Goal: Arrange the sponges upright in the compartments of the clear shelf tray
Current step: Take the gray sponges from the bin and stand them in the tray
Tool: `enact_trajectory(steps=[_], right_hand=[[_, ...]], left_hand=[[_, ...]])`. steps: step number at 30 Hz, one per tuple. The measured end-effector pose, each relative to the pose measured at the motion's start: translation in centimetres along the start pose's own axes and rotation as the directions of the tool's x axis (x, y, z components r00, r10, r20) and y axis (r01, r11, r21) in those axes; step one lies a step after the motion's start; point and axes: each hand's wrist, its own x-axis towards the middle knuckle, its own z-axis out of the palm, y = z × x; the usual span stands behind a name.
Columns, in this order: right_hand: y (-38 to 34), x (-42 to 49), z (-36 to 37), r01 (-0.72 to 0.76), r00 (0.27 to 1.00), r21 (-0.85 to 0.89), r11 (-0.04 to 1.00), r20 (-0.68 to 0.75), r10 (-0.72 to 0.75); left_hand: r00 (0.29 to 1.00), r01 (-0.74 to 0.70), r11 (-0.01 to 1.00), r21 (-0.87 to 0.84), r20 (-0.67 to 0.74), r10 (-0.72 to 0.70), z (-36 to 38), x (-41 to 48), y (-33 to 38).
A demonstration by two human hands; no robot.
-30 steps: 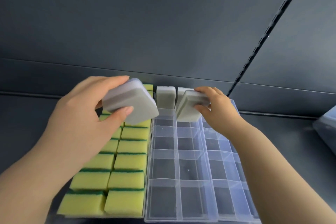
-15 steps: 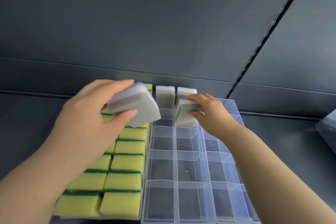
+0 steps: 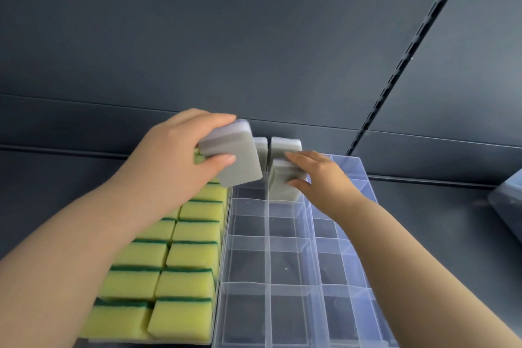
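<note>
A clear shelf tray (image 3: 285, 247) with several compartments lies on the dark shelf. Two grey sponges stand upright in its far row: one (image 3: 261, 150) partly hidden behind the sponge in my left hand, one (image 3: 285, 145) to its right. My right hand (image 3: 316, 175) pinches a third grey sponge (image 3: 281, 182) standing upright in the second-row compartment of the middle column. My left hand (image 3: 180, 161) grips another grey sponge (image 3: 234, 157) in the air, tilted, above the tray's far left corner.
A second tray on the left holds several yellow sponges with green backing (image 3: 186, 260), standing in rows. A dark back wall rises just behind the trays. Part of a clear container (image 3: 508, 203) shows at the right edge.
My right hand has lowered its grey sponge down into the second-row compartment. My left hand has carried its sponge right, over the tray's far left corner.
</note>
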Motion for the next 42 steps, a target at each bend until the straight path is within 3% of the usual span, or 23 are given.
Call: enact_trajectory(steps=[4, 7, 25, 38, 42], right_hand=[[0.1, -0.5, -0.2, 0.198, 0.959, -0.097, 0.975, -0.185, -0.213], [0.4, -0.8, 0.1, 0.269, 0.937, -0.16, 0.95, -0.187, -0.296], [0.5, -1.4, 0.6, 0.226, 0.956, -0.124, 0.966, -0.163, -0.245], [0.3, -1.6, 0.1, 0.205, 0.969, -0.1, 0.974, -0.116, -0.216], [0.2, -1.6, 0.1, 0.197, 0.973, -0.11, 0.974, -0.102, -0.209]], left_hand=[[0.983, -0.048, 0.995, 0.089, 0.179, 0.032, 2.7, 3.0, -0.3], [0.964, -0.074, 0.988, 0.133, 0.262, 0.037, 3.9, 4.0, 0.0], [0.918, -0.035, 0.965, 0.259, 0.389, -0.071, 4.5, 4.7, -0.1], [0.932, -0.031, 0.975, 0.22, 0.36, -0.051, 5.6, 4.6, -0.1], [0.91, -0.041, 0.963, 0.266, 0.408, -0.074, 6.3, 4.4, -0.6]])
